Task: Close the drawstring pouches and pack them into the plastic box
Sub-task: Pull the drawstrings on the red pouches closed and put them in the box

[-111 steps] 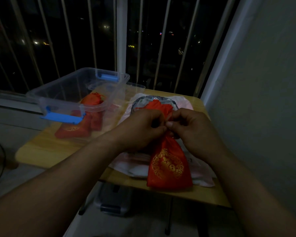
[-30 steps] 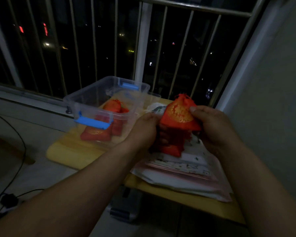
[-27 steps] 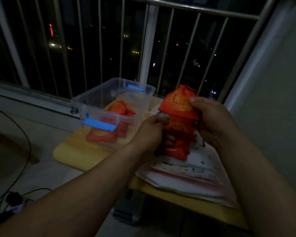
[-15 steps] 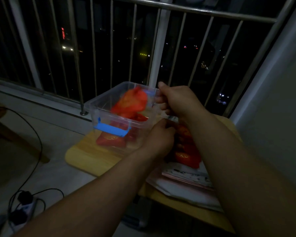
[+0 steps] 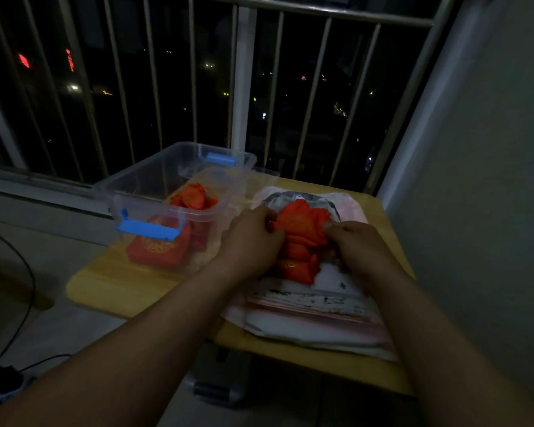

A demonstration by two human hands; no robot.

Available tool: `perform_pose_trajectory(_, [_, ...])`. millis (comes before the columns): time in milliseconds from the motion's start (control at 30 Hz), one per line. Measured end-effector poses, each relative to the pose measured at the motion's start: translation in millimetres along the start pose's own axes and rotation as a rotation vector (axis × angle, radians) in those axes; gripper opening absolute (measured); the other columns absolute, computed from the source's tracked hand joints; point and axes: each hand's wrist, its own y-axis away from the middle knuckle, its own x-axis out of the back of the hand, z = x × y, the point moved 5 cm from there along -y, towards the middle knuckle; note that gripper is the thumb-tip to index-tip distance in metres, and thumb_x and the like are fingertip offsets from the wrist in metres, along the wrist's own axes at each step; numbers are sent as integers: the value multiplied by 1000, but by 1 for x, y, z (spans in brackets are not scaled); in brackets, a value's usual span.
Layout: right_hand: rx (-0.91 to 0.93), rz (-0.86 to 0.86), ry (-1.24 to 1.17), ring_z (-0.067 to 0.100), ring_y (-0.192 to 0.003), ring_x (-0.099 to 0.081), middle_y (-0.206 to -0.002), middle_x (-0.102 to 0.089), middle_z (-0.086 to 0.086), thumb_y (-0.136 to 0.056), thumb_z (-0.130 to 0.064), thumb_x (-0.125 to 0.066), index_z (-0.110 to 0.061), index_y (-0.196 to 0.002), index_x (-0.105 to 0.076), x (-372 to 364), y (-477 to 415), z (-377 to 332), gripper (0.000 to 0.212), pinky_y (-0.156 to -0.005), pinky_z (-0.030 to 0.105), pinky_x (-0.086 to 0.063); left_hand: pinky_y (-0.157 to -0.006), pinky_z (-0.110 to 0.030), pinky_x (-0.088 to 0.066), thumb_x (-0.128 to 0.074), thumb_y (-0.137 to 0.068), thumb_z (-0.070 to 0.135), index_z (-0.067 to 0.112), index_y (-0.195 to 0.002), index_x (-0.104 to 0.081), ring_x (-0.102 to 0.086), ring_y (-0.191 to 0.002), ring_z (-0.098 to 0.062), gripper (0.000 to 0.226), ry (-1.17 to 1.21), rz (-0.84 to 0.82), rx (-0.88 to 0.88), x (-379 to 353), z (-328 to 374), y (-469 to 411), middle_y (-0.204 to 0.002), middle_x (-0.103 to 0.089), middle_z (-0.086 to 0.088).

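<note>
On a dim balcony at night, a clear plastic box [image 5: 142, 183] with blue latches [image 5: 147, 229] stands on the left part of a small wooden table [image 5: 114, 288], with several red pouches [image 5: 158, 251] already lying inside it. Just right of the box, the left hand [image 5: 250, 238] curls its fingers onto the left edge of the top pouch [image 5: 302, 221] of a red pile [image 5: 296, 260], and the right hand [image 5: 356, 241] pinches the opposite edge with bent fingers. The pile rests on a stack of pale flat bags [image 5: 315, 315]. A metal railing [image 5: 241, 87] and city lights lie behind, and a plain wall [image 5: 490, 180] stands at right.
</note>
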Motion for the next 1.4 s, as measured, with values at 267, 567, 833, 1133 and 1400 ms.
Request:
perform_pose_trajectory(267, [-67, -15, -66, 23, -57, -59, -76, -70, 17, -99, -35, -64, -7, -96, -75, -2, -8, 11, 31, -52, 28, -45, -91, -46, -56, -65, -97, 30, 29, -106, -73, -68, -97, -17, 13, 46, 26, -59, -11, -4, -6, -103, -73, 6])
perform_pose_trajectory(567, [-269, -95, -769, 19, -66, -76, -82, -79, 9, -98, -14, -64, -7, -111, -68, 2, -9, 10, 16, -52, 27, -59, -57, -10, -46, -62, -96, 13, 21, -89, -67, -62, -63, 4, 12, 215, -52, -202, -9, 27, 13, -77, -70, 7])
perform_pose_trajectory(833, [-196, -120, -738, 39, -102, -73, -115, -74, 22, -90, 2, -65, -6, -126, -62, 11, 0, 9, 37, -81, 53, -62, -76, -39, -57, -56, -102, 42, 14, -109, -58, -67, -85, -24, 29, 689, -166, 10, -8, 35, 28, -97, -68, -6])
perform_pose_trajectory(1133, [23, -246, -497, 32, -98, -76, -110, -76, 14, -89, 2, -69, -12, -121, -65, 11, 25, -7, 35, -79, 44, -63, -76, -49, -64, -58, -102, 40, 15, -109, -71, -77, -88, -31, 29, 793, -297, 206, -14, 33, 30, -98, -78, -14])
perform_pose_trajectory(1400, [26, -147, -629, 27, -94, -73, -100, -77, 15, -99, -11, -62, -4, -108, -72, 15, 23, 0, 15, -91, 47, -59, -68, -35, -63, -60, -103, 30, 19, -111, -73, -77, -86, -25, 19, 803, -278, 152, -22, 38, 28, -98, -78, -8])
